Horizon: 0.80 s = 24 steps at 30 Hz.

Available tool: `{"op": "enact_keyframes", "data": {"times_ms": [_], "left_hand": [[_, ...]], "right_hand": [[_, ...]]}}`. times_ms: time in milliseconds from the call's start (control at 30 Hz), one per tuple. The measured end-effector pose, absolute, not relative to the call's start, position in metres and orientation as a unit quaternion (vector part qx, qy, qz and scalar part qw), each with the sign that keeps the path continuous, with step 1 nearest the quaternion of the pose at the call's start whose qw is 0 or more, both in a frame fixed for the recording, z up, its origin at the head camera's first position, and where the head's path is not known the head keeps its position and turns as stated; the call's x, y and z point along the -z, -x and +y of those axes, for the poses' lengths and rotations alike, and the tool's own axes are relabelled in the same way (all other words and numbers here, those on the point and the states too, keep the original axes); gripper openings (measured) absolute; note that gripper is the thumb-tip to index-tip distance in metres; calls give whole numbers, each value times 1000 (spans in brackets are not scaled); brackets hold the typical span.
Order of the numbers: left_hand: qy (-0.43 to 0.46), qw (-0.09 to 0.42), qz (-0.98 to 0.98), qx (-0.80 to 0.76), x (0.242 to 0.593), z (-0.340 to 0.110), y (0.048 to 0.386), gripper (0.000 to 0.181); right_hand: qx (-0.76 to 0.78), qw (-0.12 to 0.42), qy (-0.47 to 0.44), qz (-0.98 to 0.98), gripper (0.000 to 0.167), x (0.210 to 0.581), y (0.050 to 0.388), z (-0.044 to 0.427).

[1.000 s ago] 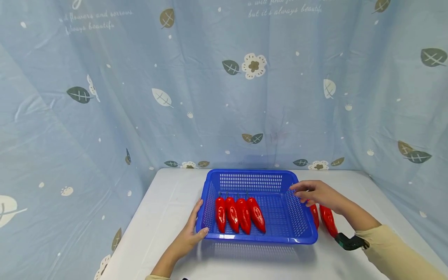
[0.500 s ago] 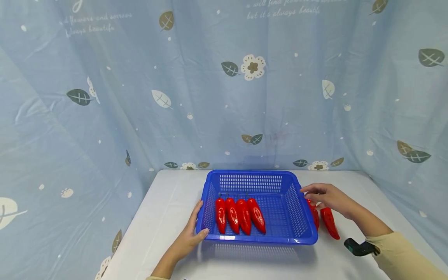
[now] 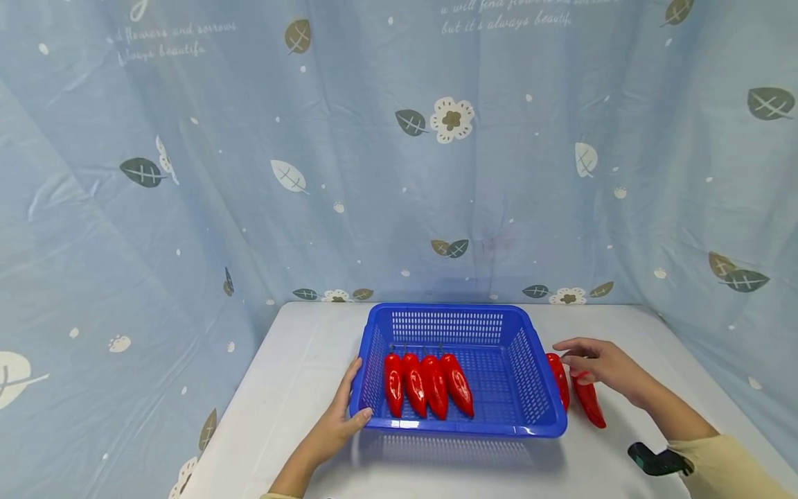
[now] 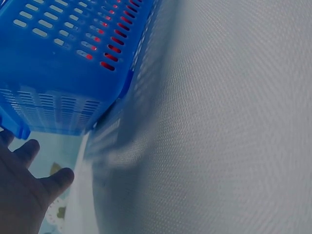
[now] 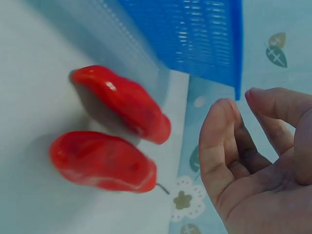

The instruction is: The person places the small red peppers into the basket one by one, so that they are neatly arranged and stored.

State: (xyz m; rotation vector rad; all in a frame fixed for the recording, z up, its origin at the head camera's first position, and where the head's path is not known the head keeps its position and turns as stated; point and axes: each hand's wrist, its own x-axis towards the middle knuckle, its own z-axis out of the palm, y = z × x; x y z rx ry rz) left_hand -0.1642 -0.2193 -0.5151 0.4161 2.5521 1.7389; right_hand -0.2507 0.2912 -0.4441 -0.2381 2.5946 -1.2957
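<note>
My left hand (image 3: 337,423) rests against the left rim of a blue plastic basket (image 3: 461,428), thumb over the rim. In the left wrist view its fingers (image 4: 59,180) extend fairly straight beside the basket wall. Several red chili peppers (image 3: 433,384) lie side by side in the left half of the basket. Two more chili peppers lie on the table right of it: one by the basket wall (image 3: 558,381), the other farther right (image 3: 587,402). Over these two hovers my right hand (image 3: 601,364), fingers loosely bent and holding nothing; the right wrist view shows the hand (image 5: 263,170) apart from both.
The white table (image 3: 312,333) spreads around the basket. A blue curtain (image 3: 374,173) with leaf and flower prints hangs behind and at the sides. A black strap-like device (image 3: 657,459) sits at my right wrist. The basket's right wall stands close to the loose peppers.
My right hand has moved right and toward me, away from the basket's right rim to above the loose chili peppers. The left hand and the basket have stayed put.
</note>
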Motion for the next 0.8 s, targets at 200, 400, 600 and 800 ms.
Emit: {"op": "enact_keyframes", "data": {"times_ms": [200,400,600,800], "left_hand": [[-127,17,820,-558,514,-219,163,90],[-126,18,821,-557,513,-219,162,90],[-127,14,821,-556,514,-219,163,90],[-127,14,822,-555,514,-219,163,90]], "right_hand": [[430,100,62,895,45,454,247,300],[412,77,41,907,47,466,245,308],[381,54,11,923,49,478,244,312],[325,39,4,945,52,485,243,312]]}}
